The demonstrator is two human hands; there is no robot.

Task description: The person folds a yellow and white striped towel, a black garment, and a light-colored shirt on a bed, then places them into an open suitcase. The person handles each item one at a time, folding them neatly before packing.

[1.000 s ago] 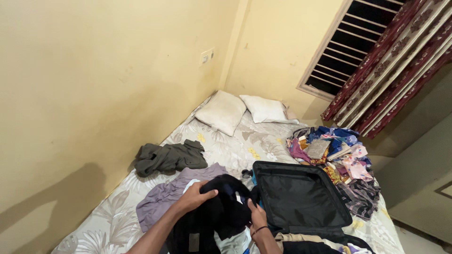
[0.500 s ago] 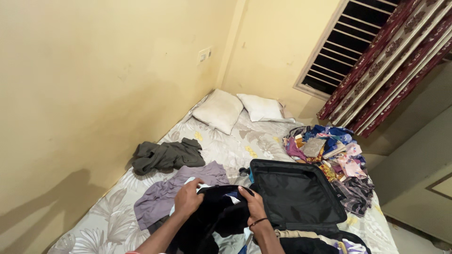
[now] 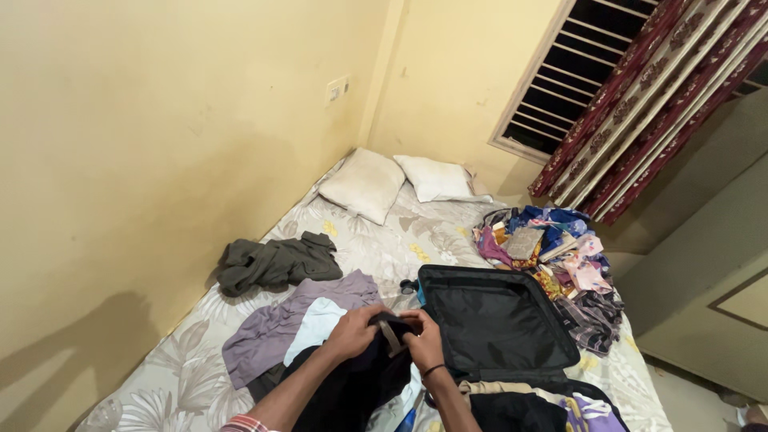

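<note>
Both my hands grip a black garment (image 3: pixel 360 384) with a tan waistband label, bunched in front of me on the bed. My left hand (image 3: pixel 356 330) holds its upper left edge. My right hand (image 3: pixel 422 342), with a dark band at the wrist, pinches the waistband beside it. Just right of my hands lies an open black suitcase (image 3: pixel 496 324), its lid flat and empty; the near half holds folded clothes (image 3: pixel 520 404).
On the floral bedsheet (image 3: pixel 176 384) a lilac garment (image 3: pixel 280 324) and a pale blue one (image 3: pixel 316 324) lie left of my hands, a grey-green one (image 3: pixel 276 262) further left. Two pillows (image 3: pixel 400 182) sit by the wall. A colourful clothes pile (image 3: pixel 552 248) lies beyond the suitcase.
My hands have come closer together on the black garment and bunched it up; the waistband now shows between them. The view has tilted slightly.
</note>
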